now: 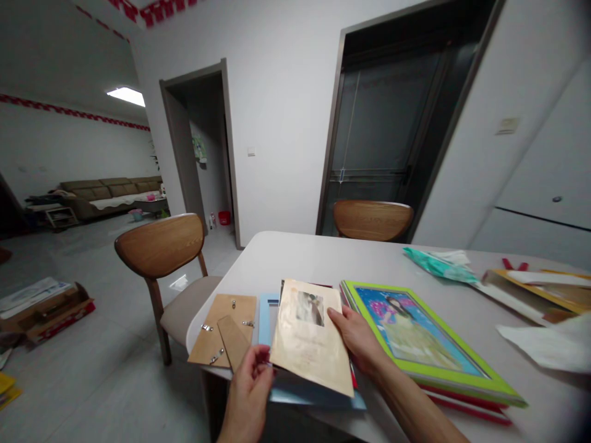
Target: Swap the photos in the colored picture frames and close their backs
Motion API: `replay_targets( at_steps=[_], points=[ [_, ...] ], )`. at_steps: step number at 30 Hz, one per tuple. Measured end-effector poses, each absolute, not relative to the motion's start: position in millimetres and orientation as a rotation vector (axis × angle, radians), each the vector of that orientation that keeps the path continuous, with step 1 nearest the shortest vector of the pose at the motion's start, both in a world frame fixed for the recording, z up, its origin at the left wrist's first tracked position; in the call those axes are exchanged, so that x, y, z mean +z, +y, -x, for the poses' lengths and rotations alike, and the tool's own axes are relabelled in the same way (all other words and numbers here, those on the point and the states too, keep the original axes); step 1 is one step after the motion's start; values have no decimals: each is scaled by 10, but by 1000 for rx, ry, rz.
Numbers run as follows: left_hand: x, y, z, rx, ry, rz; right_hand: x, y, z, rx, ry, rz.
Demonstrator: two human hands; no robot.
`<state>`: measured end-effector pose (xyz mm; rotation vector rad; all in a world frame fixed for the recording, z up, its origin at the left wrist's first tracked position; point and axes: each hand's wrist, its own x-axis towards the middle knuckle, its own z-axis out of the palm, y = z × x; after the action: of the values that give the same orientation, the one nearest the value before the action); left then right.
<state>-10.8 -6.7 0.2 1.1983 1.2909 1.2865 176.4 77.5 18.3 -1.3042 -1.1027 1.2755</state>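
In the head view, a cream printed sheet [314, 347] with a small picture near its top is held tilted above the table. My right hand [357, 338] grips its right edge, thumb on top. Fingers of my left hand [252, 381] pinch its lower left edge. Beneath the sheet lies a light blue picture frame [318, 397], mostly covered; a dark, red-edged layer shows between them. To the left is a brown frame backing board [215, 317] with metal clips and a stand leg. A green-framed picture [415, 332] of a person in a dress lies right of my right hand, stacked on red-edged frames.
The white table [314, 255] also bears a green-and-white plastic wrapper [436, 264], an opened cardboard package [530, 289] and white paper [549, 341] on the right. Wooden chairs stand at the left [161, 252] and far side [373, 220]. A cardboard box [60, 314] sits on the floor.
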Motion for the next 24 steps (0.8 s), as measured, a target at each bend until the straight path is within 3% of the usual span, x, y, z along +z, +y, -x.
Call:
replay_targets(
  at_steps=[6, 13, 24],
  points=[
    [-36, -17, 181, 1179, 1512, -1617, -22, 995, -1812, 844, -1613, 1619],
    [-252, 13, 104, 1063, 1431, -1972, -5, 1071, -1703, 740, -1792, 1706],
    [-223, 36, 122, 1056, 1459, -2039, 63, 1015, -1711, 630, -2008, 1817]
  ],
)
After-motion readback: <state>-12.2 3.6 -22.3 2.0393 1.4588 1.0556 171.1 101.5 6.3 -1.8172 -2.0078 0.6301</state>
